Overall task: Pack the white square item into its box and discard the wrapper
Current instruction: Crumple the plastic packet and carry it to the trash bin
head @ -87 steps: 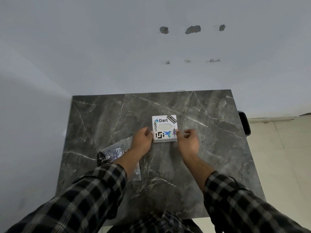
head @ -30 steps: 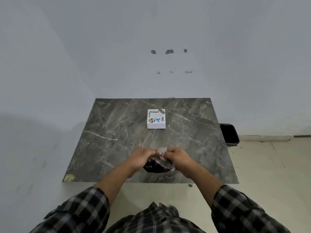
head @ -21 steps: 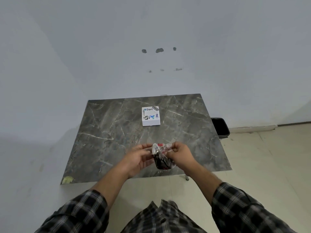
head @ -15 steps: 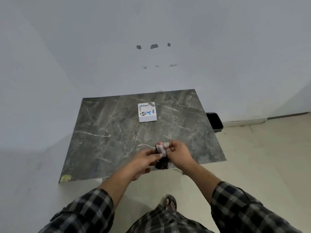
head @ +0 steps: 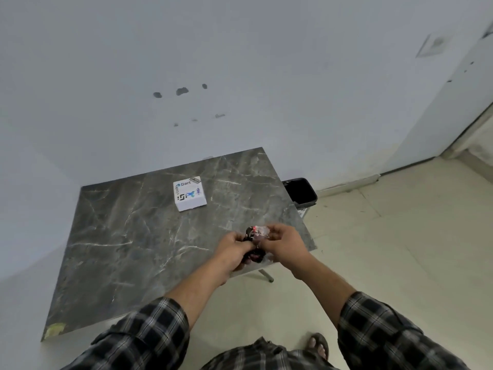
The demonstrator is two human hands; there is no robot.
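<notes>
The box sits shut on the far part of the table, with stickers on its lid. The white square thing cannot be seen; it is most likely inside the box, so that part looks done.

Nearer, the left hand and the right hand are close together above the right edge of the table. Both have a tight grip on the wrapper, which is squashed into a small dark and clear ball between them.

To the right, on the floor past the table, stands a black bin. The wrapper likely goes there.

What could go wrong: the wrapper is thin and springy, so it may puff open and slip out. The bin is small and partly tucked behind the table, so a toss could miss and land on the floor.
</notes>
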